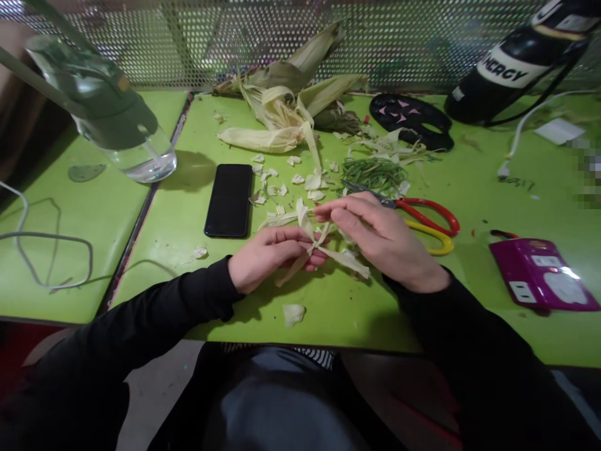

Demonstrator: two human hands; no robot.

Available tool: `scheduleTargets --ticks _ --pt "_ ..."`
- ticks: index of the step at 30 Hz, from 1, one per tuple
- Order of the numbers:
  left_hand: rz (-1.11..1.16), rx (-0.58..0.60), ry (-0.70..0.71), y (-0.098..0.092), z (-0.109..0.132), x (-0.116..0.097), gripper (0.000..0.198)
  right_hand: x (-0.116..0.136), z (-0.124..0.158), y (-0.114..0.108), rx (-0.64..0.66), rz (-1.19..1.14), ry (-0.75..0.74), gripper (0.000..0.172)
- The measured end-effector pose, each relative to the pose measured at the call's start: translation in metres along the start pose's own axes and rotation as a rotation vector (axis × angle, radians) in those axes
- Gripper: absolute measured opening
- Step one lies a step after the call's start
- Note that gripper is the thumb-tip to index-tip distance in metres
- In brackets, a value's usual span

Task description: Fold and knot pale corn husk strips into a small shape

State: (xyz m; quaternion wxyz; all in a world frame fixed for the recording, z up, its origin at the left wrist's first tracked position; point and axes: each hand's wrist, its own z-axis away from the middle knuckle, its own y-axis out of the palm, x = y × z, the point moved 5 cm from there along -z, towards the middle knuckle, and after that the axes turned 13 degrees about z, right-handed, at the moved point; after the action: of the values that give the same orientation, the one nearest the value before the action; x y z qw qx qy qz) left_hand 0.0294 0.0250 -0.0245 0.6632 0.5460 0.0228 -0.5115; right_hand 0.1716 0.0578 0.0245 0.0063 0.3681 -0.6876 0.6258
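A cross-shaped husk piece [316,245], pale strips spreading from its pinched middle, sits in the left hand [275,254], above the desk [357,322] and back from its front edge. The left grip is clamped on the husk piece near the centre. The right hand [382,235] hangs curved beside it, fingertips near the upper strips; whether that grip touches them I cannot tell. Toward the front edge, green surface stretches with one husk scrap [293,315] on it. Just left and beyond, a black phone [228,200] limits the left hand's room. Scissors [402,203] lie against or under the right hand's far side, unclear which, beside green shreds [373,175]. Farther back, corn husks [272,139] lean toward the perforated screen [206,44]; a purple box [544,274] stands well apart rightward.
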Motion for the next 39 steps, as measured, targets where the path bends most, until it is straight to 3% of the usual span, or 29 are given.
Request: scheduleTargets --ticks 5,9,12,15,20,27,31,33,39 --pt "-0.053 -0.055 0.030 0.000 -0.001 -0.005 0.013 0.001 -0.002 -0.005 0.130 0.083 -0.143 0.020" --pt "-0.116 -0.106 0.000 -0.001 -0.001 -0.002 0.015 0.003 -0.002 -0.005 0.157 0.083 -0.305 0.020" --pt "-0.140 -0.096 -0.038 0.001 0.000 -0.001 0.014 0.004 -0.001 -0.002 0.093 0.173 -0.391 0.020" --pt "-0.133 -0.114 -0.032 -0.002 -0.002 -0.004 0.014 0.008 0.002 0.000 -0.042 0.284 -0.381 0.020" --pt "-0.028 -0.198 0.103 -0.012 -0.007 -0.013 0.016 0.017 0.008 -0.003 -0.256 0.330 -0.317 0.025" --pt "0.032 -0.149 0.184 -0.012 -0.007 -0.016 0.019 0.008 0.004 0.003 -0.121 0.309 -0.239 0.021" --pt "0.093 -0.143 0.165 -0.013 -0.007 -0.016 0.016 0.012 0.006 -0.003 -0.261 0.363 -0.234 0.014" --pt "0.130 -0.165 0.152 -0.014 -0.007 -0.016 0.019 0.017 0.008 -0.004 -0.304 0.398 -0.278 0.010" --pt "0.161 -0.146 0.184 -0.012 -0.007 -0.018 0.013 0.036 0.018 0.015 -0.198 0.553 -0.555 0.023"
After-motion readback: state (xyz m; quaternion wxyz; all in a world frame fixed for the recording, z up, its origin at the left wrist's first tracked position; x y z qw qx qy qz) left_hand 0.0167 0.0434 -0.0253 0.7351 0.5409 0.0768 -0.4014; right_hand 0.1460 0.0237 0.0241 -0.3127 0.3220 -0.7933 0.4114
